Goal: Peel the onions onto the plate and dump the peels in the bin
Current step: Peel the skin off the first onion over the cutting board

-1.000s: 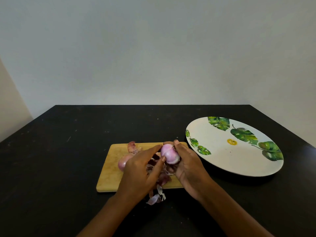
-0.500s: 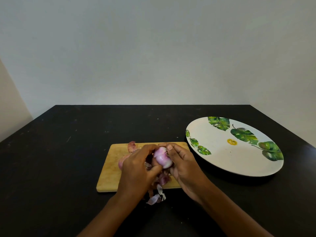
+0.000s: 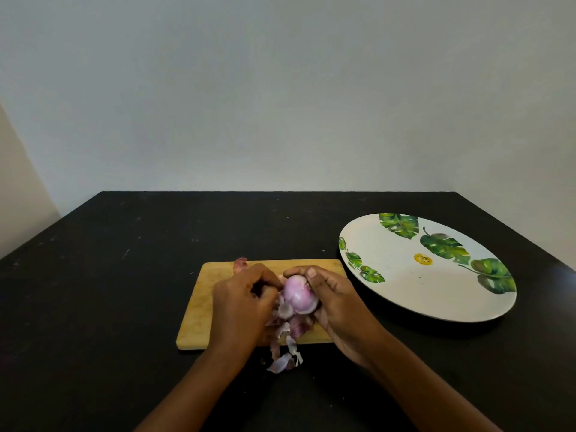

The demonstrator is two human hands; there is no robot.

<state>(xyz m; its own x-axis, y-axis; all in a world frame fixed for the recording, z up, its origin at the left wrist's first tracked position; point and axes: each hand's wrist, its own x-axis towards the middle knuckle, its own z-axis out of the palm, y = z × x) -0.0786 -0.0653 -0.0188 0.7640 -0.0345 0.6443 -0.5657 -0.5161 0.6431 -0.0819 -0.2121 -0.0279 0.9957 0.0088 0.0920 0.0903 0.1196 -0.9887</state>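
While the right hand (image 3: pixel 338 304) grips the onion (image 3: pixel 299 294), the left hand (image 3: pixel 241 302) pinches peel (image 3: pixel 285 309) on its left flank. The plate (image 3: pixel 405 294) lies right of both.

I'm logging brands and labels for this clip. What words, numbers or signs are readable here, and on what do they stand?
No readable word, number, brand or sign shows anywhere in this view.
plate: only printed green leaves and a small yellow motif, no letters.
cutting board: bare wood, no mark visible.
onion: no sticker on the side that shows.
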